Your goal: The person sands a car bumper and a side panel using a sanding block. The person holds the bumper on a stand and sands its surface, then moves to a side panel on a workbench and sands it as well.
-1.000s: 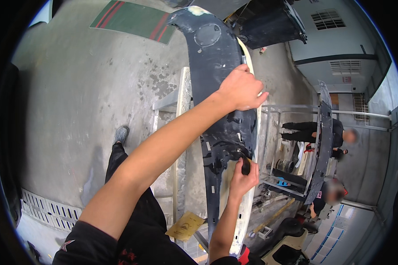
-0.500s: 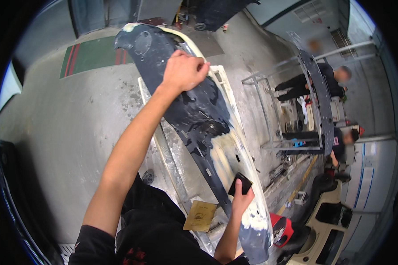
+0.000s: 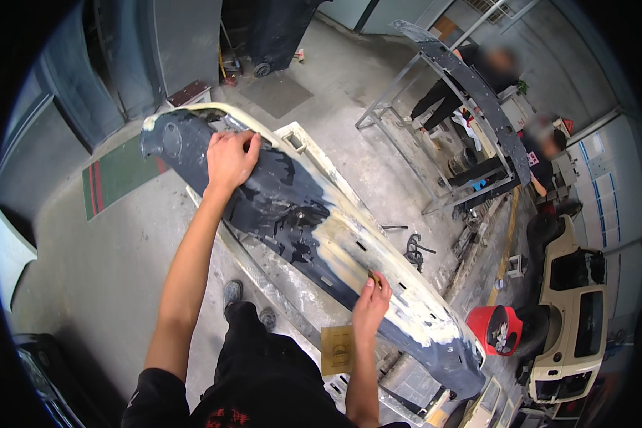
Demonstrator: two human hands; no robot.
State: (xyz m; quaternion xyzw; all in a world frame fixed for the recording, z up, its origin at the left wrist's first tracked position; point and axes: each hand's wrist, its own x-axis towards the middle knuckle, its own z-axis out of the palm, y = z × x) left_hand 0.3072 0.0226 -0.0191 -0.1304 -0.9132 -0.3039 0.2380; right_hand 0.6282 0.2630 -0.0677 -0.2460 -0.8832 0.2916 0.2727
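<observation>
1. The bumper cover point(image 3: 346, 246) – long, dark grey, with cream and white patches over its right half – slants across the middle of the view from upper left to lower right; it lies over a pale stand point(image 3: 264, 282), whose rail shows along the near side.
2. The left hand point(image 3: 228, 160) is at the bumper cover's left part, its fingers bent near the far edge; whether its grip grasps anything, I cannot say.
3. The right hand point(image 3: 372, 305) is over the patched right half; its grip is clenched on a small dark pad point(image 3: 371, 276) – only an edge shows past the fingers.
4. A brown paper sheet point(image 3: 337, 349) lies just beside the right forearm, on the near side of the bumper cover; what supports it is unclear.
5. Beyond the bumper cover's right end stands a red bucket point(image 3: 481, 329); farther right is a cream vehicle body point(image 3: 556, 314); a metal rack point(image 3: 401, 118) stands well apart, behind.
</observation>
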